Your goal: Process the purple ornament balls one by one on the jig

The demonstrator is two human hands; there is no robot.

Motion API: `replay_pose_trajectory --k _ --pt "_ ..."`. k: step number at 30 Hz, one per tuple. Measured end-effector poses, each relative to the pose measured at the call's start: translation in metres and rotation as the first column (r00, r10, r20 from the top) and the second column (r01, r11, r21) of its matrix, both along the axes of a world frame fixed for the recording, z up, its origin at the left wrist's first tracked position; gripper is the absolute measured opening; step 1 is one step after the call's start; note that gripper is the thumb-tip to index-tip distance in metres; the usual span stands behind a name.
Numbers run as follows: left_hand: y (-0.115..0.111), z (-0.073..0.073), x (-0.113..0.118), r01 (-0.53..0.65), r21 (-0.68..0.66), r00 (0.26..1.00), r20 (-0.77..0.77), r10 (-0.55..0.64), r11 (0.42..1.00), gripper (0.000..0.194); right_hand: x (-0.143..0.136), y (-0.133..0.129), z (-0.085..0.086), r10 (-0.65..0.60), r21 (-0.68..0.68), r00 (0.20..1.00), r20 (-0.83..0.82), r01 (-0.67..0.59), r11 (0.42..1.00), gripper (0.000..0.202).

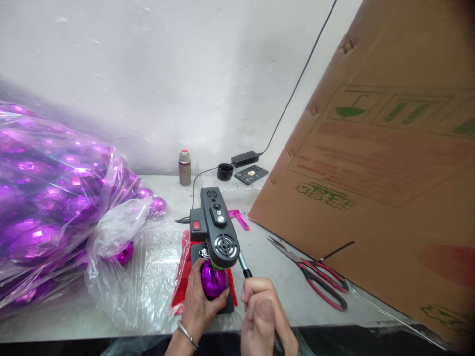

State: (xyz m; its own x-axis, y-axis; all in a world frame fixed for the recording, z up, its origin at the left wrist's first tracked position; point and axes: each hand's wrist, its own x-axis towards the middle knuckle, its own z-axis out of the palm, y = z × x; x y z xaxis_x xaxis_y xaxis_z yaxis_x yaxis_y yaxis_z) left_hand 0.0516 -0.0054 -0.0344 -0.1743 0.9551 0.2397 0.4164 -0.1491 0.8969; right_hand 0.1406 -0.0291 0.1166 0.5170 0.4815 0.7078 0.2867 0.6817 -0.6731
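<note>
Cupping a shiny purple ball (214, 287) beneath the head of the black press (218, 217), the left hand (200, 294) curls its fingers around it, while the right hand (265, 311) is clenched around the press's lever (245, 267). Right of the press, scissors (323, 282) lie beside a carton (334, 227); its umbrella (350, 111) symbol is upside down, its red and green lettering illegible. Left of the press sits a clear bag (55, 198) of purple balls.

On the tbl. (274, 287), bag (120, 222) w/ balls (40, 240) is L of the machine (218, 227), scissors (301, 261) & carton (371, 207) are R, bottle (184, 170) & cup (224, 174) stand behind.
</note>
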Motion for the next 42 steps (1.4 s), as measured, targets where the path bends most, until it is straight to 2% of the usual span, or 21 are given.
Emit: replay_pose_trajectory --k 27,32,37,42 --pt "0.002 -0.003 0.006 -0.041 0.013 0.999 -0.023 0.041 0.999 0.076 0.003 0.005 -0.017 0.046 0.063 0.999 -0.017 -0.045 0.997 0.041" --pt "0.003 -0.002 0.008 -0.033 0.027 0.999 -0.005 0.034 0.999 0.074 0.003 0.01 -0.01 0.031 0.11 1.0 0.002 -0.031 0.993 0.048" --pt "0.005 -0.001 0.009 -0.016 0.06 1.0 0.006 0.015 0.998 0.071 0.001 0.01 -0.005 0.003 0.101 1.0 0.004 -0.004 0.995 0.05" --pt "0.005 0.0 0.01 -0.008 0.039 1.0 -0.004 0.008 0.999 0.072 -0.004 0.009 -0.018 -0.013 0.12 0.999 0.033 0.009 0.993 0.05"
